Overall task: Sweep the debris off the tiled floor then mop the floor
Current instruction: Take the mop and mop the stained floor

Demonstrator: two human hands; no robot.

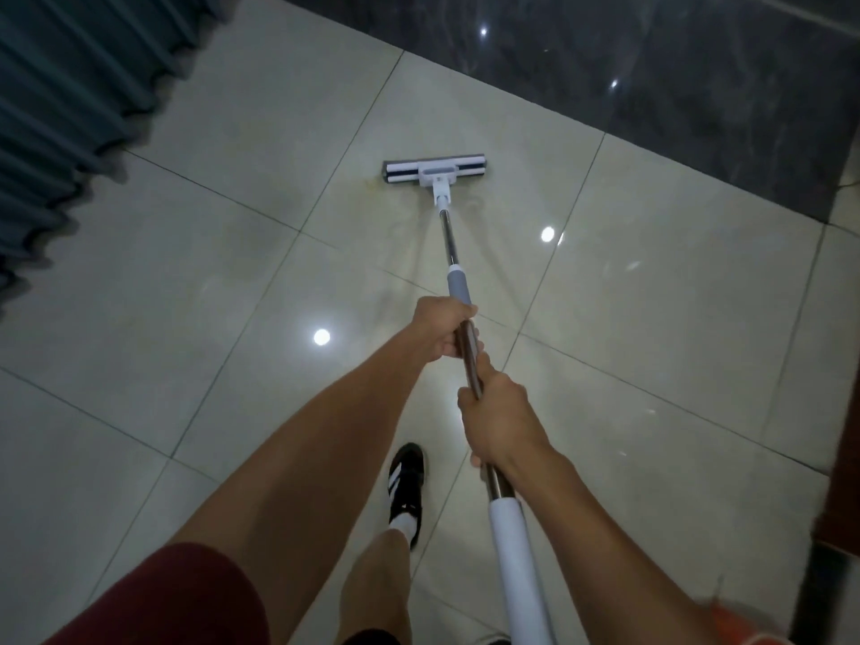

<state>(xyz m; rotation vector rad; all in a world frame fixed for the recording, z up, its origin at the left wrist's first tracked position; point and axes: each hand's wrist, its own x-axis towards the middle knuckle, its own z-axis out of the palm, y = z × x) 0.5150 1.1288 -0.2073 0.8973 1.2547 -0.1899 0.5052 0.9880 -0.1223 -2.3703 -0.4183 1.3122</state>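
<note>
On the tiled floor (232, 272), mopping underway: left hand (444, 330) and right hand (500, 421) clench the mop handle (449, 242); next, draw the mop head (434, 172) back across the yellowish smear (372, 182)

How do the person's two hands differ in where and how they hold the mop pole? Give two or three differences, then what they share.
The left hand grips the mop pole further down, just below the grey sleeve; the right hand grips nearer the body, above the white sleeve. The left arm reaches straighter and further than the right. Both hands wrap bare metal.
</note>
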